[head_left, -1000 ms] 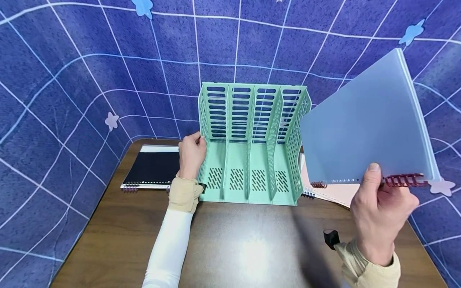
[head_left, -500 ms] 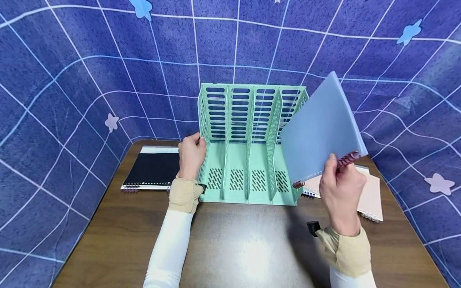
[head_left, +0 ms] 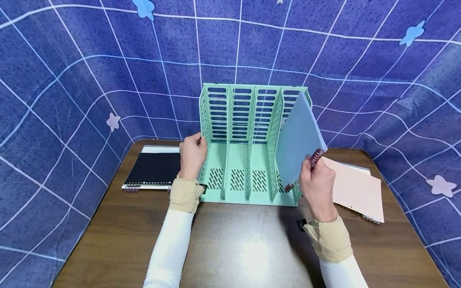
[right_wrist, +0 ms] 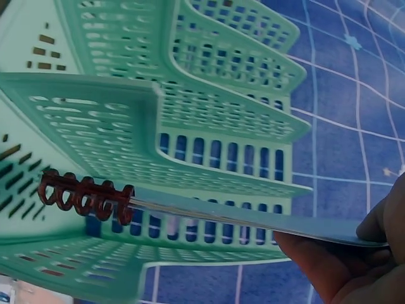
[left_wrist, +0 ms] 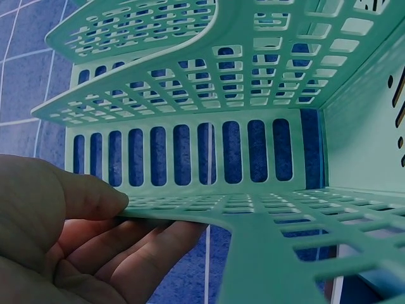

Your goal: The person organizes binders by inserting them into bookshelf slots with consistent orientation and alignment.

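Note:
A mint-green file rack [head_left: 237,196] with upright perforated dividers stands on the table. My left hand [head_left: 192,155] pinches the front edge of its left side wall, thumb inside and fingers outside in the left wrist view. My right hand [head_left: 317,186] grips a blue-covered spiral notebook [head_left: 297,138] by its spine edge, near the upper dark red coil. The notebook stands on edge, tilted, its far part inside the rightmost compartment. In the right wrist view its lower red coil [right_wrist: 85,196] lies between the last divider and the right side wall.
Left of the rack lie a black-covered spiral notebook [head_left: 155,168] and a white one partly under it. Pale pink notebooks [head_left: 356,188] lie on the right side of the wooden table [head_left: 230,244]. A blue patterned curtain [head_left: 162,72] hangs behind.
My right hand has brought the blue notebook leftward and turned it edge-on into the rightmost compartment, uncovering the pink notebooks. My left hand has stayed on the rack's side wall.

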Demonstrator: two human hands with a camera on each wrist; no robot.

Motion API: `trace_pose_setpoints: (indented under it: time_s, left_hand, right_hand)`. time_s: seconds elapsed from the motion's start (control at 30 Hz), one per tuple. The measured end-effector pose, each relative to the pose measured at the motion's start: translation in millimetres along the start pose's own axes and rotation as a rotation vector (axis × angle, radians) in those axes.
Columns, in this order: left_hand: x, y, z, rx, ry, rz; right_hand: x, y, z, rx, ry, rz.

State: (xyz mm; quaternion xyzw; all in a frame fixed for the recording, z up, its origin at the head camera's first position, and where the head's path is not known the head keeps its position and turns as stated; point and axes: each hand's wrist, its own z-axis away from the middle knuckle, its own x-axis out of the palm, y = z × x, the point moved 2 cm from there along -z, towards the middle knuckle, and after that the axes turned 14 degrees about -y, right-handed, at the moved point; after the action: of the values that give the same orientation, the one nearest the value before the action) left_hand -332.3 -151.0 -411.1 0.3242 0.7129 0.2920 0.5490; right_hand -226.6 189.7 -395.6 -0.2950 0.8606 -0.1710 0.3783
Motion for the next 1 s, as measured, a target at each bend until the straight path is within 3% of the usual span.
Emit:
trace_pose_setpoints:
  time_s: [0.47, 1.0]
  left_hand:
    - [1.2, 1.1, -0.9, 0.033, 0.017, -0.010]
    - [0.7, 0.0, 0.0, 0.017, 0.019, -0.007]
  right_hand:
    - [19.6, 6.3, 5.1, -0.024, -0.047, 0.012]
    - [34.3, 4.5, 8.6, -0.036, -0.083, 0.029]
